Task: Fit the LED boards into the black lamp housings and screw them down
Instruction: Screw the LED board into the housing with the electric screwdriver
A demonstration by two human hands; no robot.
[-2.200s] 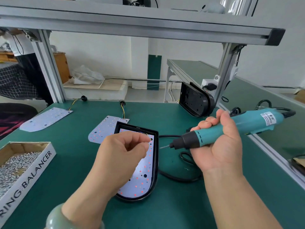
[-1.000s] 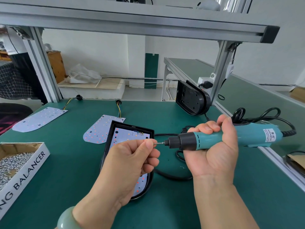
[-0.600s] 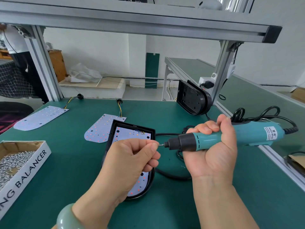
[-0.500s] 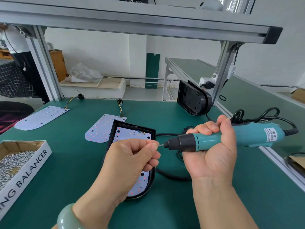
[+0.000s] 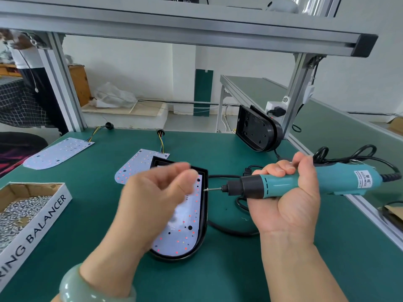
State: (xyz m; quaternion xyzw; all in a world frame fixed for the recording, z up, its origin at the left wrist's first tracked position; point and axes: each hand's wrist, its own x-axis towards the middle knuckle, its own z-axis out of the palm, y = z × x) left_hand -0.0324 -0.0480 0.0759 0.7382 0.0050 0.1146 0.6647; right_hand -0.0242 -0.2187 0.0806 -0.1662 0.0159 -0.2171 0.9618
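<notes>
Above the housing (image 5: 204,216), left hand (image 5: 152,203) hovers loose-fingered (blurred); right hand (image 5: 287,201) grips screwdriver (image 5: 340,180).

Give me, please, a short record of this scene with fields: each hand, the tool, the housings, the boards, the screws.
left hand: blurred, fingers loosely curled, just left of the bit tip; grip unclear
right hand: grips the teal electric screwdriver, level, bit pointing left
screw: seemingly one on the bit tip
black lamp housing: flat on the green table, LED board inside
loose boards: near board behind that housing; far board farther left
second housing: on edge by the frame post
screw box: at left
</notes>
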